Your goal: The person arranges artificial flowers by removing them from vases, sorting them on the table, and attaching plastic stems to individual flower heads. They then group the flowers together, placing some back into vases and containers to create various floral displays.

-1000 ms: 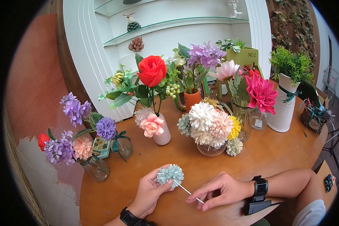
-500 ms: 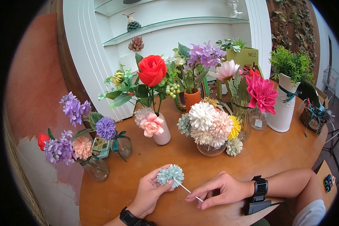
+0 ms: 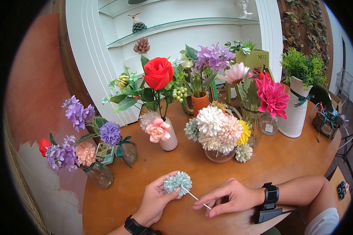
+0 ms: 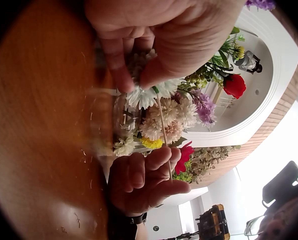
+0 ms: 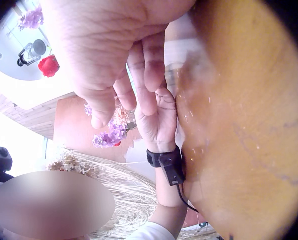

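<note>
In the head view my left hand pinches a pale blue-green pompom flower between thumb and fingers, low over the table's front part. A thin white stem slants from beneath the bloom down to the right. My right hand is at the stem's far end, fingers loosely extended, one fingertip at the stem and the thumb tip by its end. The left wrist view shows the white stem crossing the fingers of the right hand, thumb apart from them. Fingers partly cover the bloom there.
Behind the hands stands a round glass vase of pompom flowers, with a loose cream pompom beside it. A pink ribbed vase and glass jars are left; a white pitcher is right. The wooden table has a curved edge.
The stem's free end has shifted slightly up and left by the right thumb. Both hands otherwise stay in place, and the left keeps its pinch on the flower.
</note>
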Demonstrator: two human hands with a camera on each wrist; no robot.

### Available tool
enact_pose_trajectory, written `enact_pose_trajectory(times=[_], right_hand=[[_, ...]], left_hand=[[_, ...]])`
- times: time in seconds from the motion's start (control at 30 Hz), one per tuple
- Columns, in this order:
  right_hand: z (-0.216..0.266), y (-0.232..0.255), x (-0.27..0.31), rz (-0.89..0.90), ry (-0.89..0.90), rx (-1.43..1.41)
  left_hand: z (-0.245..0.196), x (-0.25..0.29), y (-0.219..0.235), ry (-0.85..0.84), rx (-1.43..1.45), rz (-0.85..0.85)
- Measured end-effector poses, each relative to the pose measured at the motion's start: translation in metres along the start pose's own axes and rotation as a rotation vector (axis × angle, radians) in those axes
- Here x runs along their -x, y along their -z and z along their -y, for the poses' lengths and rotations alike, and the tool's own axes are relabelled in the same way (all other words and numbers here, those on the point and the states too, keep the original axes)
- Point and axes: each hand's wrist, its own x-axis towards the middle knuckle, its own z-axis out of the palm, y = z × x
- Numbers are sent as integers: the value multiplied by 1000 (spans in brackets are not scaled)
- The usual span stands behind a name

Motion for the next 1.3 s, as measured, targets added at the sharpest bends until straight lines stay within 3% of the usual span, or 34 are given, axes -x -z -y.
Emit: enact_pose_trajectory(times=[0.27,0.33,0.53,1.3], right_hand=[[1,-1,0,-5,-11,3],[-1,-5,0,-81,6,-41],[4,0,0,-11,-8,24],[-1,-3,0,-47,16,6]], left_hand=[[-1,0,0,-4,-26,17],[-1,0,0,-9,-36,18],[-1,1,-1,-15,-59,35],[0,10,-10,-103,-158,68]])
